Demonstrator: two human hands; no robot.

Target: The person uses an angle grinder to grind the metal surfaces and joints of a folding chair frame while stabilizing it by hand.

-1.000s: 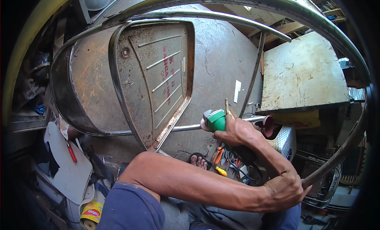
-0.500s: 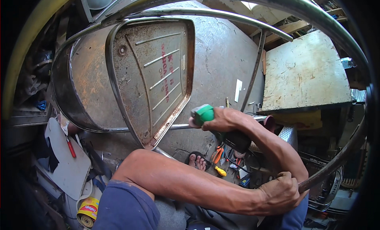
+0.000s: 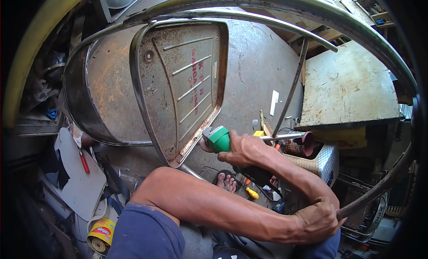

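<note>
My right hand (image 3: 243, 149) is wrapped round a green-and-black power grinder (image 3: 217, 138). Its head is by the lower right rim of a rusty metal seat pan (image 3: 174, 80); whether it touches is unclear. The pan has raised ribs and red stencilling and stands inside a tubular metal frame (image 3: 290, 91). My left arm crosses beneath my right arm, and my left hand (image 3: 316, 216) grips a dark tube (image 3: 374, 187) of the frame at the lower right.
A pale board (image 3: 347, 85) sits at the right above a quilted metal box (image 3: 312, 163). Pliers, a yellow-handled tool (image 3: 252, 193) and cords lie by my foot (image 3: 226, 182). At the left are a cut grey sheet (image 3: 76, 178), a red-handled tool (image 3: 84, 163) and a yellow tin (image 3: 101, 232).
My right hand and the grinder have moved left and slightly down in the view, toward the seat pan's rim. My left hand still grips the tube.
</note>
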